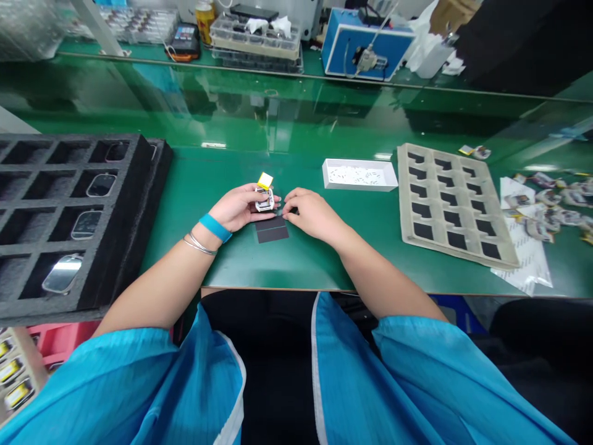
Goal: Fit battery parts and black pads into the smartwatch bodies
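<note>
The small white-rimmed device (264,201) is in the left hand (238,207), a little back from the middle of the front edge of the green bench (287,266). The thumb presses on it from above, and the fingers lie under it. A yellow-edged square piece (265,180) stands out from its far side.

The right hand (310,211) is just beside it, thumb and forefinger brought close together; whether they grip something cannot be told. Below the fingertips, toward the front edge, lies a black sheet (272,233) with a line across it.

Farther back and to the right is a shallow white box (359,185) with tiny dark pieces scattered inside. Toward the bench's right end lies a beige tray (406,213), dark pieces in its recesses. Beyond its right edge, small parts (551,213) are heaped over white wrapping (532,262).

At the bench's left end, a black foam tray (139,204) reaches to the front edge, with glossy rounded-square pieces (62,274) in its right-hand column. Behind the bench, a blue box (356,46) stands right of stacked clear trays (254,40).
</note>
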`<state>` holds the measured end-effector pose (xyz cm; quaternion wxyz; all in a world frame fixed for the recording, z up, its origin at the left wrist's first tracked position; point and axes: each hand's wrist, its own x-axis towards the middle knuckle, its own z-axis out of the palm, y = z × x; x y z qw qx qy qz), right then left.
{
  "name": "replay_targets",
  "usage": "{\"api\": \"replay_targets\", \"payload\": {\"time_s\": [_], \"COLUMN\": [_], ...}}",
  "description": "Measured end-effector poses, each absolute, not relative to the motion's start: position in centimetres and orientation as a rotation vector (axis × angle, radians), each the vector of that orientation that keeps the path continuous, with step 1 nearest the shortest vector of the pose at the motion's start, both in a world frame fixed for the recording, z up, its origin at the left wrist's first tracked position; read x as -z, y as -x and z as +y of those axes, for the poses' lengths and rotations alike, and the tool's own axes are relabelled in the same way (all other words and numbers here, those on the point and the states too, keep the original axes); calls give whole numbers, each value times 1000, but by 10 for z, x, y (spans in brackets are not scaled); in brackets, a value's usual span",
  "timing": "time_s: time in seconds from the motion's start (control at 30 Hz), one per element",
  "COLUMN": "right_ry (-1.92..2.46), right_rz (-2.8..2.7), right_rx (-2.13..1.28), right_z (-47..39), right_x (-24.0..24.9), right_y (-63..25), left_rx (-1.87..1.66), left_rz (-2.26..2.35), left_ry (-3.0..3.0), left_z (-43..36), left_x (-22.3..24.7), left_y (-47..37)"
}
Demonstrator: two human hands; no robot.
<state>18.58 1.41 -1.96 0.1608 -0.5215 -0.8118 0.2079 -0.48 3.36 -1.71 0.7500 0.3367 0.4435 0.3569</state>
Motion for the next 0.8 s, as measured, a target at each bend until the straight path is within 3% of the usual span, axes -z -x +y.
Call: {"api": "replay_targets", "payload": {"time_s": [0.53, 0.8], "right_ry": [1528, 1408], "right_rz": [-2161, -2344], "right_rx": [-662, -687], "right_z": [16, 9], "right_x": [32, 26], "right_y": [-179, -186], "left_rx": [-756, -758], "left_rz": [975, 990], "left_ry": [-731, -724], "left_z": [29, 29], "left_x": [11, 11], "left_y": [1, 1]}}
